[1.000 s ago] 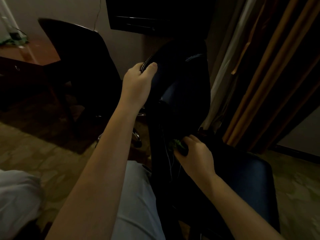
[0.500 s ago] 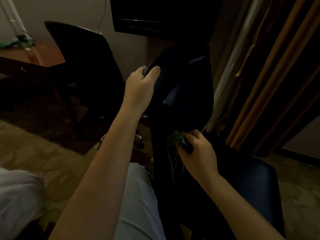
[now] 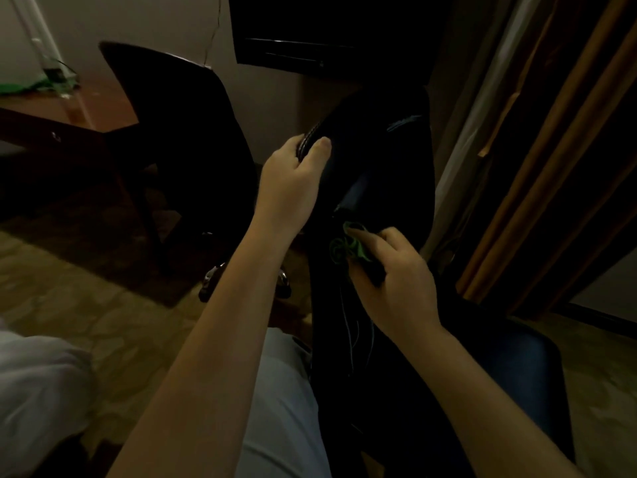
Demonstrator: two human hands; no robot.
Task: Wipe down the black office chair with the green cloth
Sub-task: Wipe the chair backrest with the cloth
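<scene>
Forearms reach forward toward the black office chair (image 3: 389,160). Right hand (image 3: 396,274), fingers curled, pinches the bunched green cloth (image 3: 348,244) against the lower part of the chair's backrest, just above its seat. Left hand (image 3: 293,188) grips the backrest's stitched upper edge, thumb on the front, fingers wrapped behind. Beyond the chair stand a second dark chair (image 3: 179,132) and a wooden desk (image 3: 103,108).

L hand (image 3: 293,181) grips the stitched edge of the black office chair (image 3: 393,188) backrest, thumb on front face. R hand (image 3: 396,284), below and right of that grip, holds bunched green cloth (image 3: 348,248) against backrest.
</scene>
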